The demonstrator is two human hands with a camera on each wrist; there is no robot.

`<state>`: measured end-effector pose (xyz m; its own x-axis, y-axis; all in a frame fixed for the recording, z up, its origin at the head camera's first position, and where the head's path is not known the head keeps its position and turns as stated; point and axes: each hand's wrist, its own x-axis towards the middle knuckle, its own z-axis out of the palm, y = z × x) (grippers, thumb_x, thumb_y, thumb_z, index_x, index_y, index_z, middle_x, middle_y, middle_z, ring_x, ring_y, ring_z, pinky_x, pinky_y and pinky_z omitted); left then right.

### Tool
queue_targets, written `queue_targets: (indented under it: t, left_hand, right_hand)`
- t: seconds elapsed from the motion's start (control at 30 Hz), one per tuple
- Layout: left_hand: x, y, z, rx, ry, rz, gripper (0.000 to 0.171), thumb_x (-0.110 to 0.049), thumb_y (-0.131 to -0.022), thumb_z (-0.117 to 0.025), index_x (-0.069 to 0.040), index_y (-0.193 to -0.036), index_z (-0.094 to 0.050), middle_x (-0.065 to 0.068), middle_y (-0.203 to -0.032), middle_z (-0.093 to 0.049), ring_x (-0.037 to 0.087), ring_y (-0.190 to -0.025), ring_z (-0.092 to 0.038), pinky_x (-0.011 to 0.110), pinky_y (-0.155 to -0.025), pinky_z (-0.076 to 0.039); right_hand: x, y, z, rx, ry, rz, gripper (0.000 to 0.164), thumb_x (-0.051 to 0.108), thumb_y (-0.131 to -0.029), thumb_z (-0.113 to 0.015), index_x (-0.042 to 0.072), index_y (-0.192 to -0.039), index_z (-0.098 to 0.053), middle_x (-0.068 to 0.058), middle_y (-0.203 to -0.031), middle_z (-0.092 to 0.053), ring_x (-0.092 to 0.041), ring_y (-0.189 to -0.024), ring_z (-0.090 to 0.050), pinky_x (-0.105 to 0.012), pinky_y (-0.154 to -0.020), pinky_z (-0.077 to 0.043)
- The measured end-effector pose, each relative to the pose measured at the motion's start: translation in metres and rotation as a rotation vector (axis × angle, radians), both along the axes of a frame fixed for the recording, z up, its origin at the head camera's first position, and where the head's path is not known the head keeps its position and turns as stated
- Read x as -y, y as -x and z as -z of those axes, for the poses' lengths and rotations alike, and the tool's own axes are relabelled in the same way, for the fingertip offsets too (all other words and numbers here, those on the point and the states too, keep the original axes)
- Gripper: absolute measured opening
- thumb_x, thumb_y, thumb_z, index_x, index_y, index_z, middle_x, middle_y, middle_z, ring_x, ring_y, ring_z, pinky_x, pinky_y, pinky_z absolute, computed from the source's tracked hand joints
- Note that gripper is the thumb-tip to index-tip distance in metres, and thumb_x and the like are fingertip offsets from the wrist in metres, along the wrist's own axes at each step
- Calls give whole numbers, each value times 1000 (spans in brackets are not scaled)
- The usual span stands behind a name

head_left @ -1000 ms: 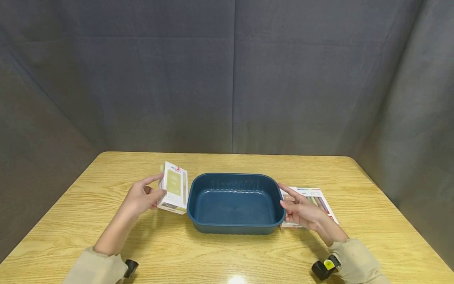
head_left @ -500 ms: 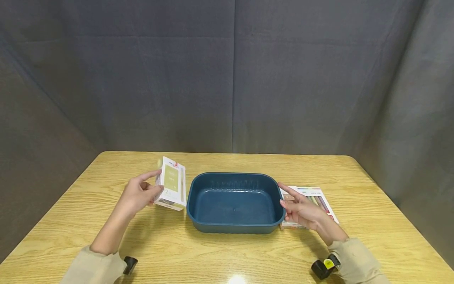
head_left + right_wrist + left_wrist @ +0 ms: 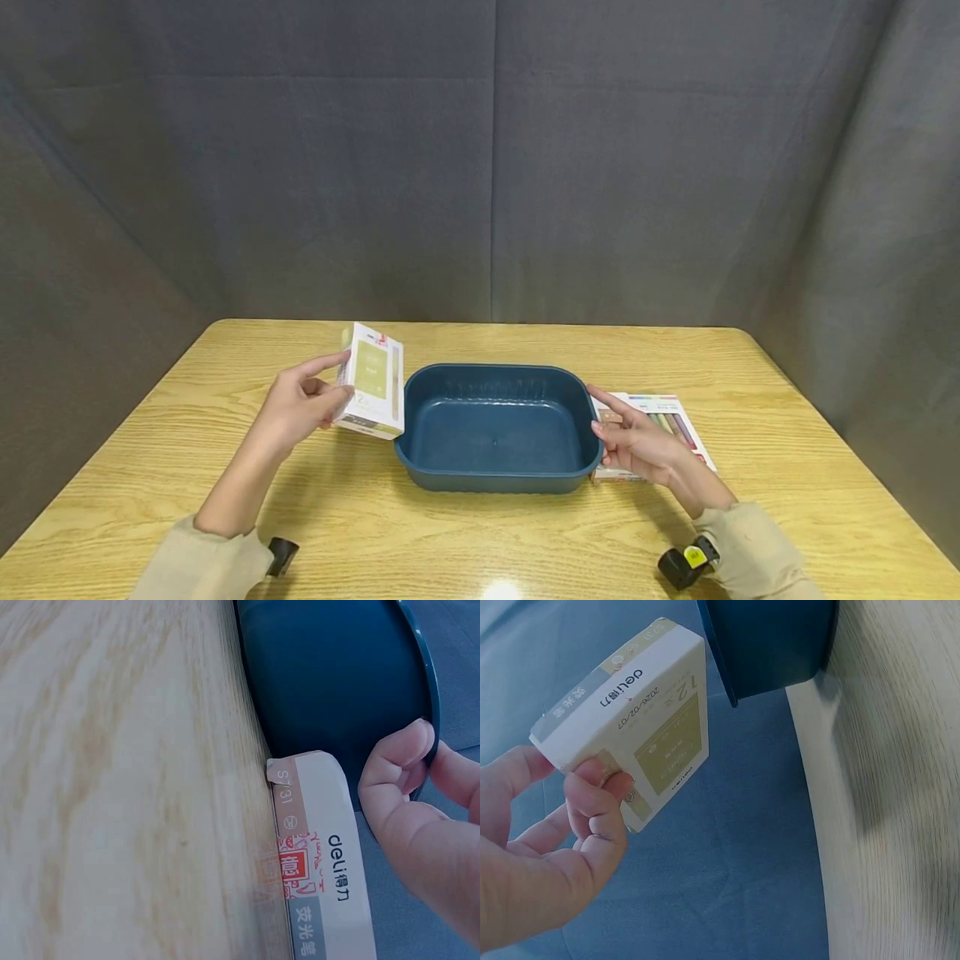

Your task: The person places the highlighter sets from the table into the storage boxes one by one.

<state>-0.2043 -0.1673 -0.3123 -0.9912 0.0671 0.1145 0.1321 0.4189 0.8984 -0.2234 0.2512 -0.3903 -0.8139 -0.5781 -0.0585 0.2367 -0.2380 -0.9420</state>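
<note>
My left hand [image 3: 300, 404] pinches a white and yellow-green highlighter box [image 3: 372, 379] by its left side. The box is held tilted beside the left end of a dark blue plastic tub [image 3: 495, 483], and its lower corner overlaps the rim in the head view. In the left wrist view, thumb and fingers grip one end of the highlighter box [image 3: 667, 727]. At the tub's right end my right hand [image 3: 641, 446] holds the rim, with the rim between thumb and fingers in the right wrist view. Nothing lies inside the tub.
White highlighter packaging [image 3: 671, 408] with coloured pens showing lies right of the tub, partly under my right hand. One box end [image 3: 330, 855] sits close against the tub wall. A wood-grain table [image 3: 480, 542] spreads beneath, with grey curtains [image 3: 480, 167] behind and at both sides.
My left hand lifts the highlighter box slightly higher; it shifted a little left, then back right towards the tub. The right hand and the tub stay put.
</note>
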Motion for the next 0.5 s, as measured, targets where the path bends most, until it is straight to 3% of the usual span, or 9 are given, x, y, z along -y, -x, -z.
queue_targets:
  t: [0.5]
  left_hand:
    - [-13, -1, -2, -14, -26, 18, 49, -1, -83, -58, -1, -130, -45, 10, -70, -56, 14, -55, -46, 24, -48, -41]
  right_hand:
    - [0, 0, 0, 9, -15, 21, 67, 0, -95, -38, 8, -142, 9, 1, -82, -55, -10, -64, -56, -22, -59, -46]
